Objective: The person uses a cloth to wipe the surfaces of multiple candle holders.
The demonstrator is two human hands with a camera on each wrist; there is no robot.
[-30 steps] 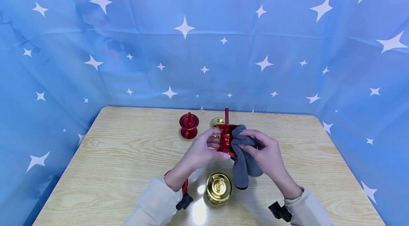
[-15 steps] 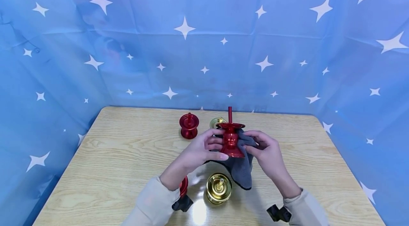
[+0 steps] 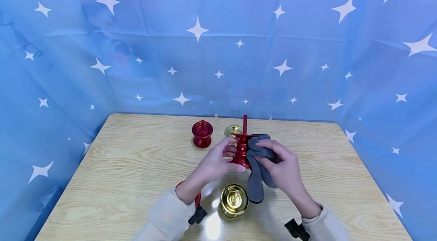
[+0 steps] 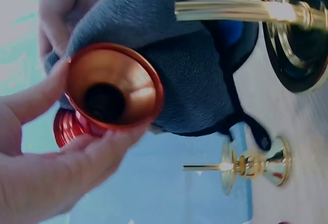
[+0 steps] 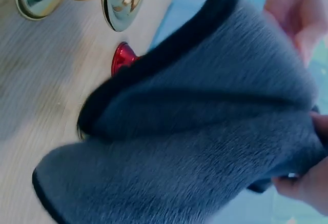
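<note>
A shiny red candle holder [image 3: 241, 152], with a flared base, a dish and a tall stem, is held above the table by my left hand [image 3: 213, 163]. Its hollow base [image 4: 136, 88] faces the left wrist camera, with thumb and fingers round the rim. My right hand [image 3: 285, 167] pinches a grey plush cloth [image 3: 257, 180] with dark edging and presses it along the holder's right side. The cloth hangs down in folds and hides part of the holder. In the right wrist view the cloth [image 5: 195, 142] covers most of the red holder.
A gold candle holder [image 3: 234, 201] stands in front, below the hands. Behind them stand another red holder [image 3: 202, 135] and a gold one [image 3: 230, 131], partly hidden. A further red piece [image 3: 198, 198] shows under my left forearm. A blue starred curtain [image 3: 218, 55] backs the wooden table [image 3: 136, 165].
Half a second ago the cloth was spread behind the red candle holder; now it is bunched at the holder's right side, much as one second ago. The holder has turned slightly in my left hand.
</note>
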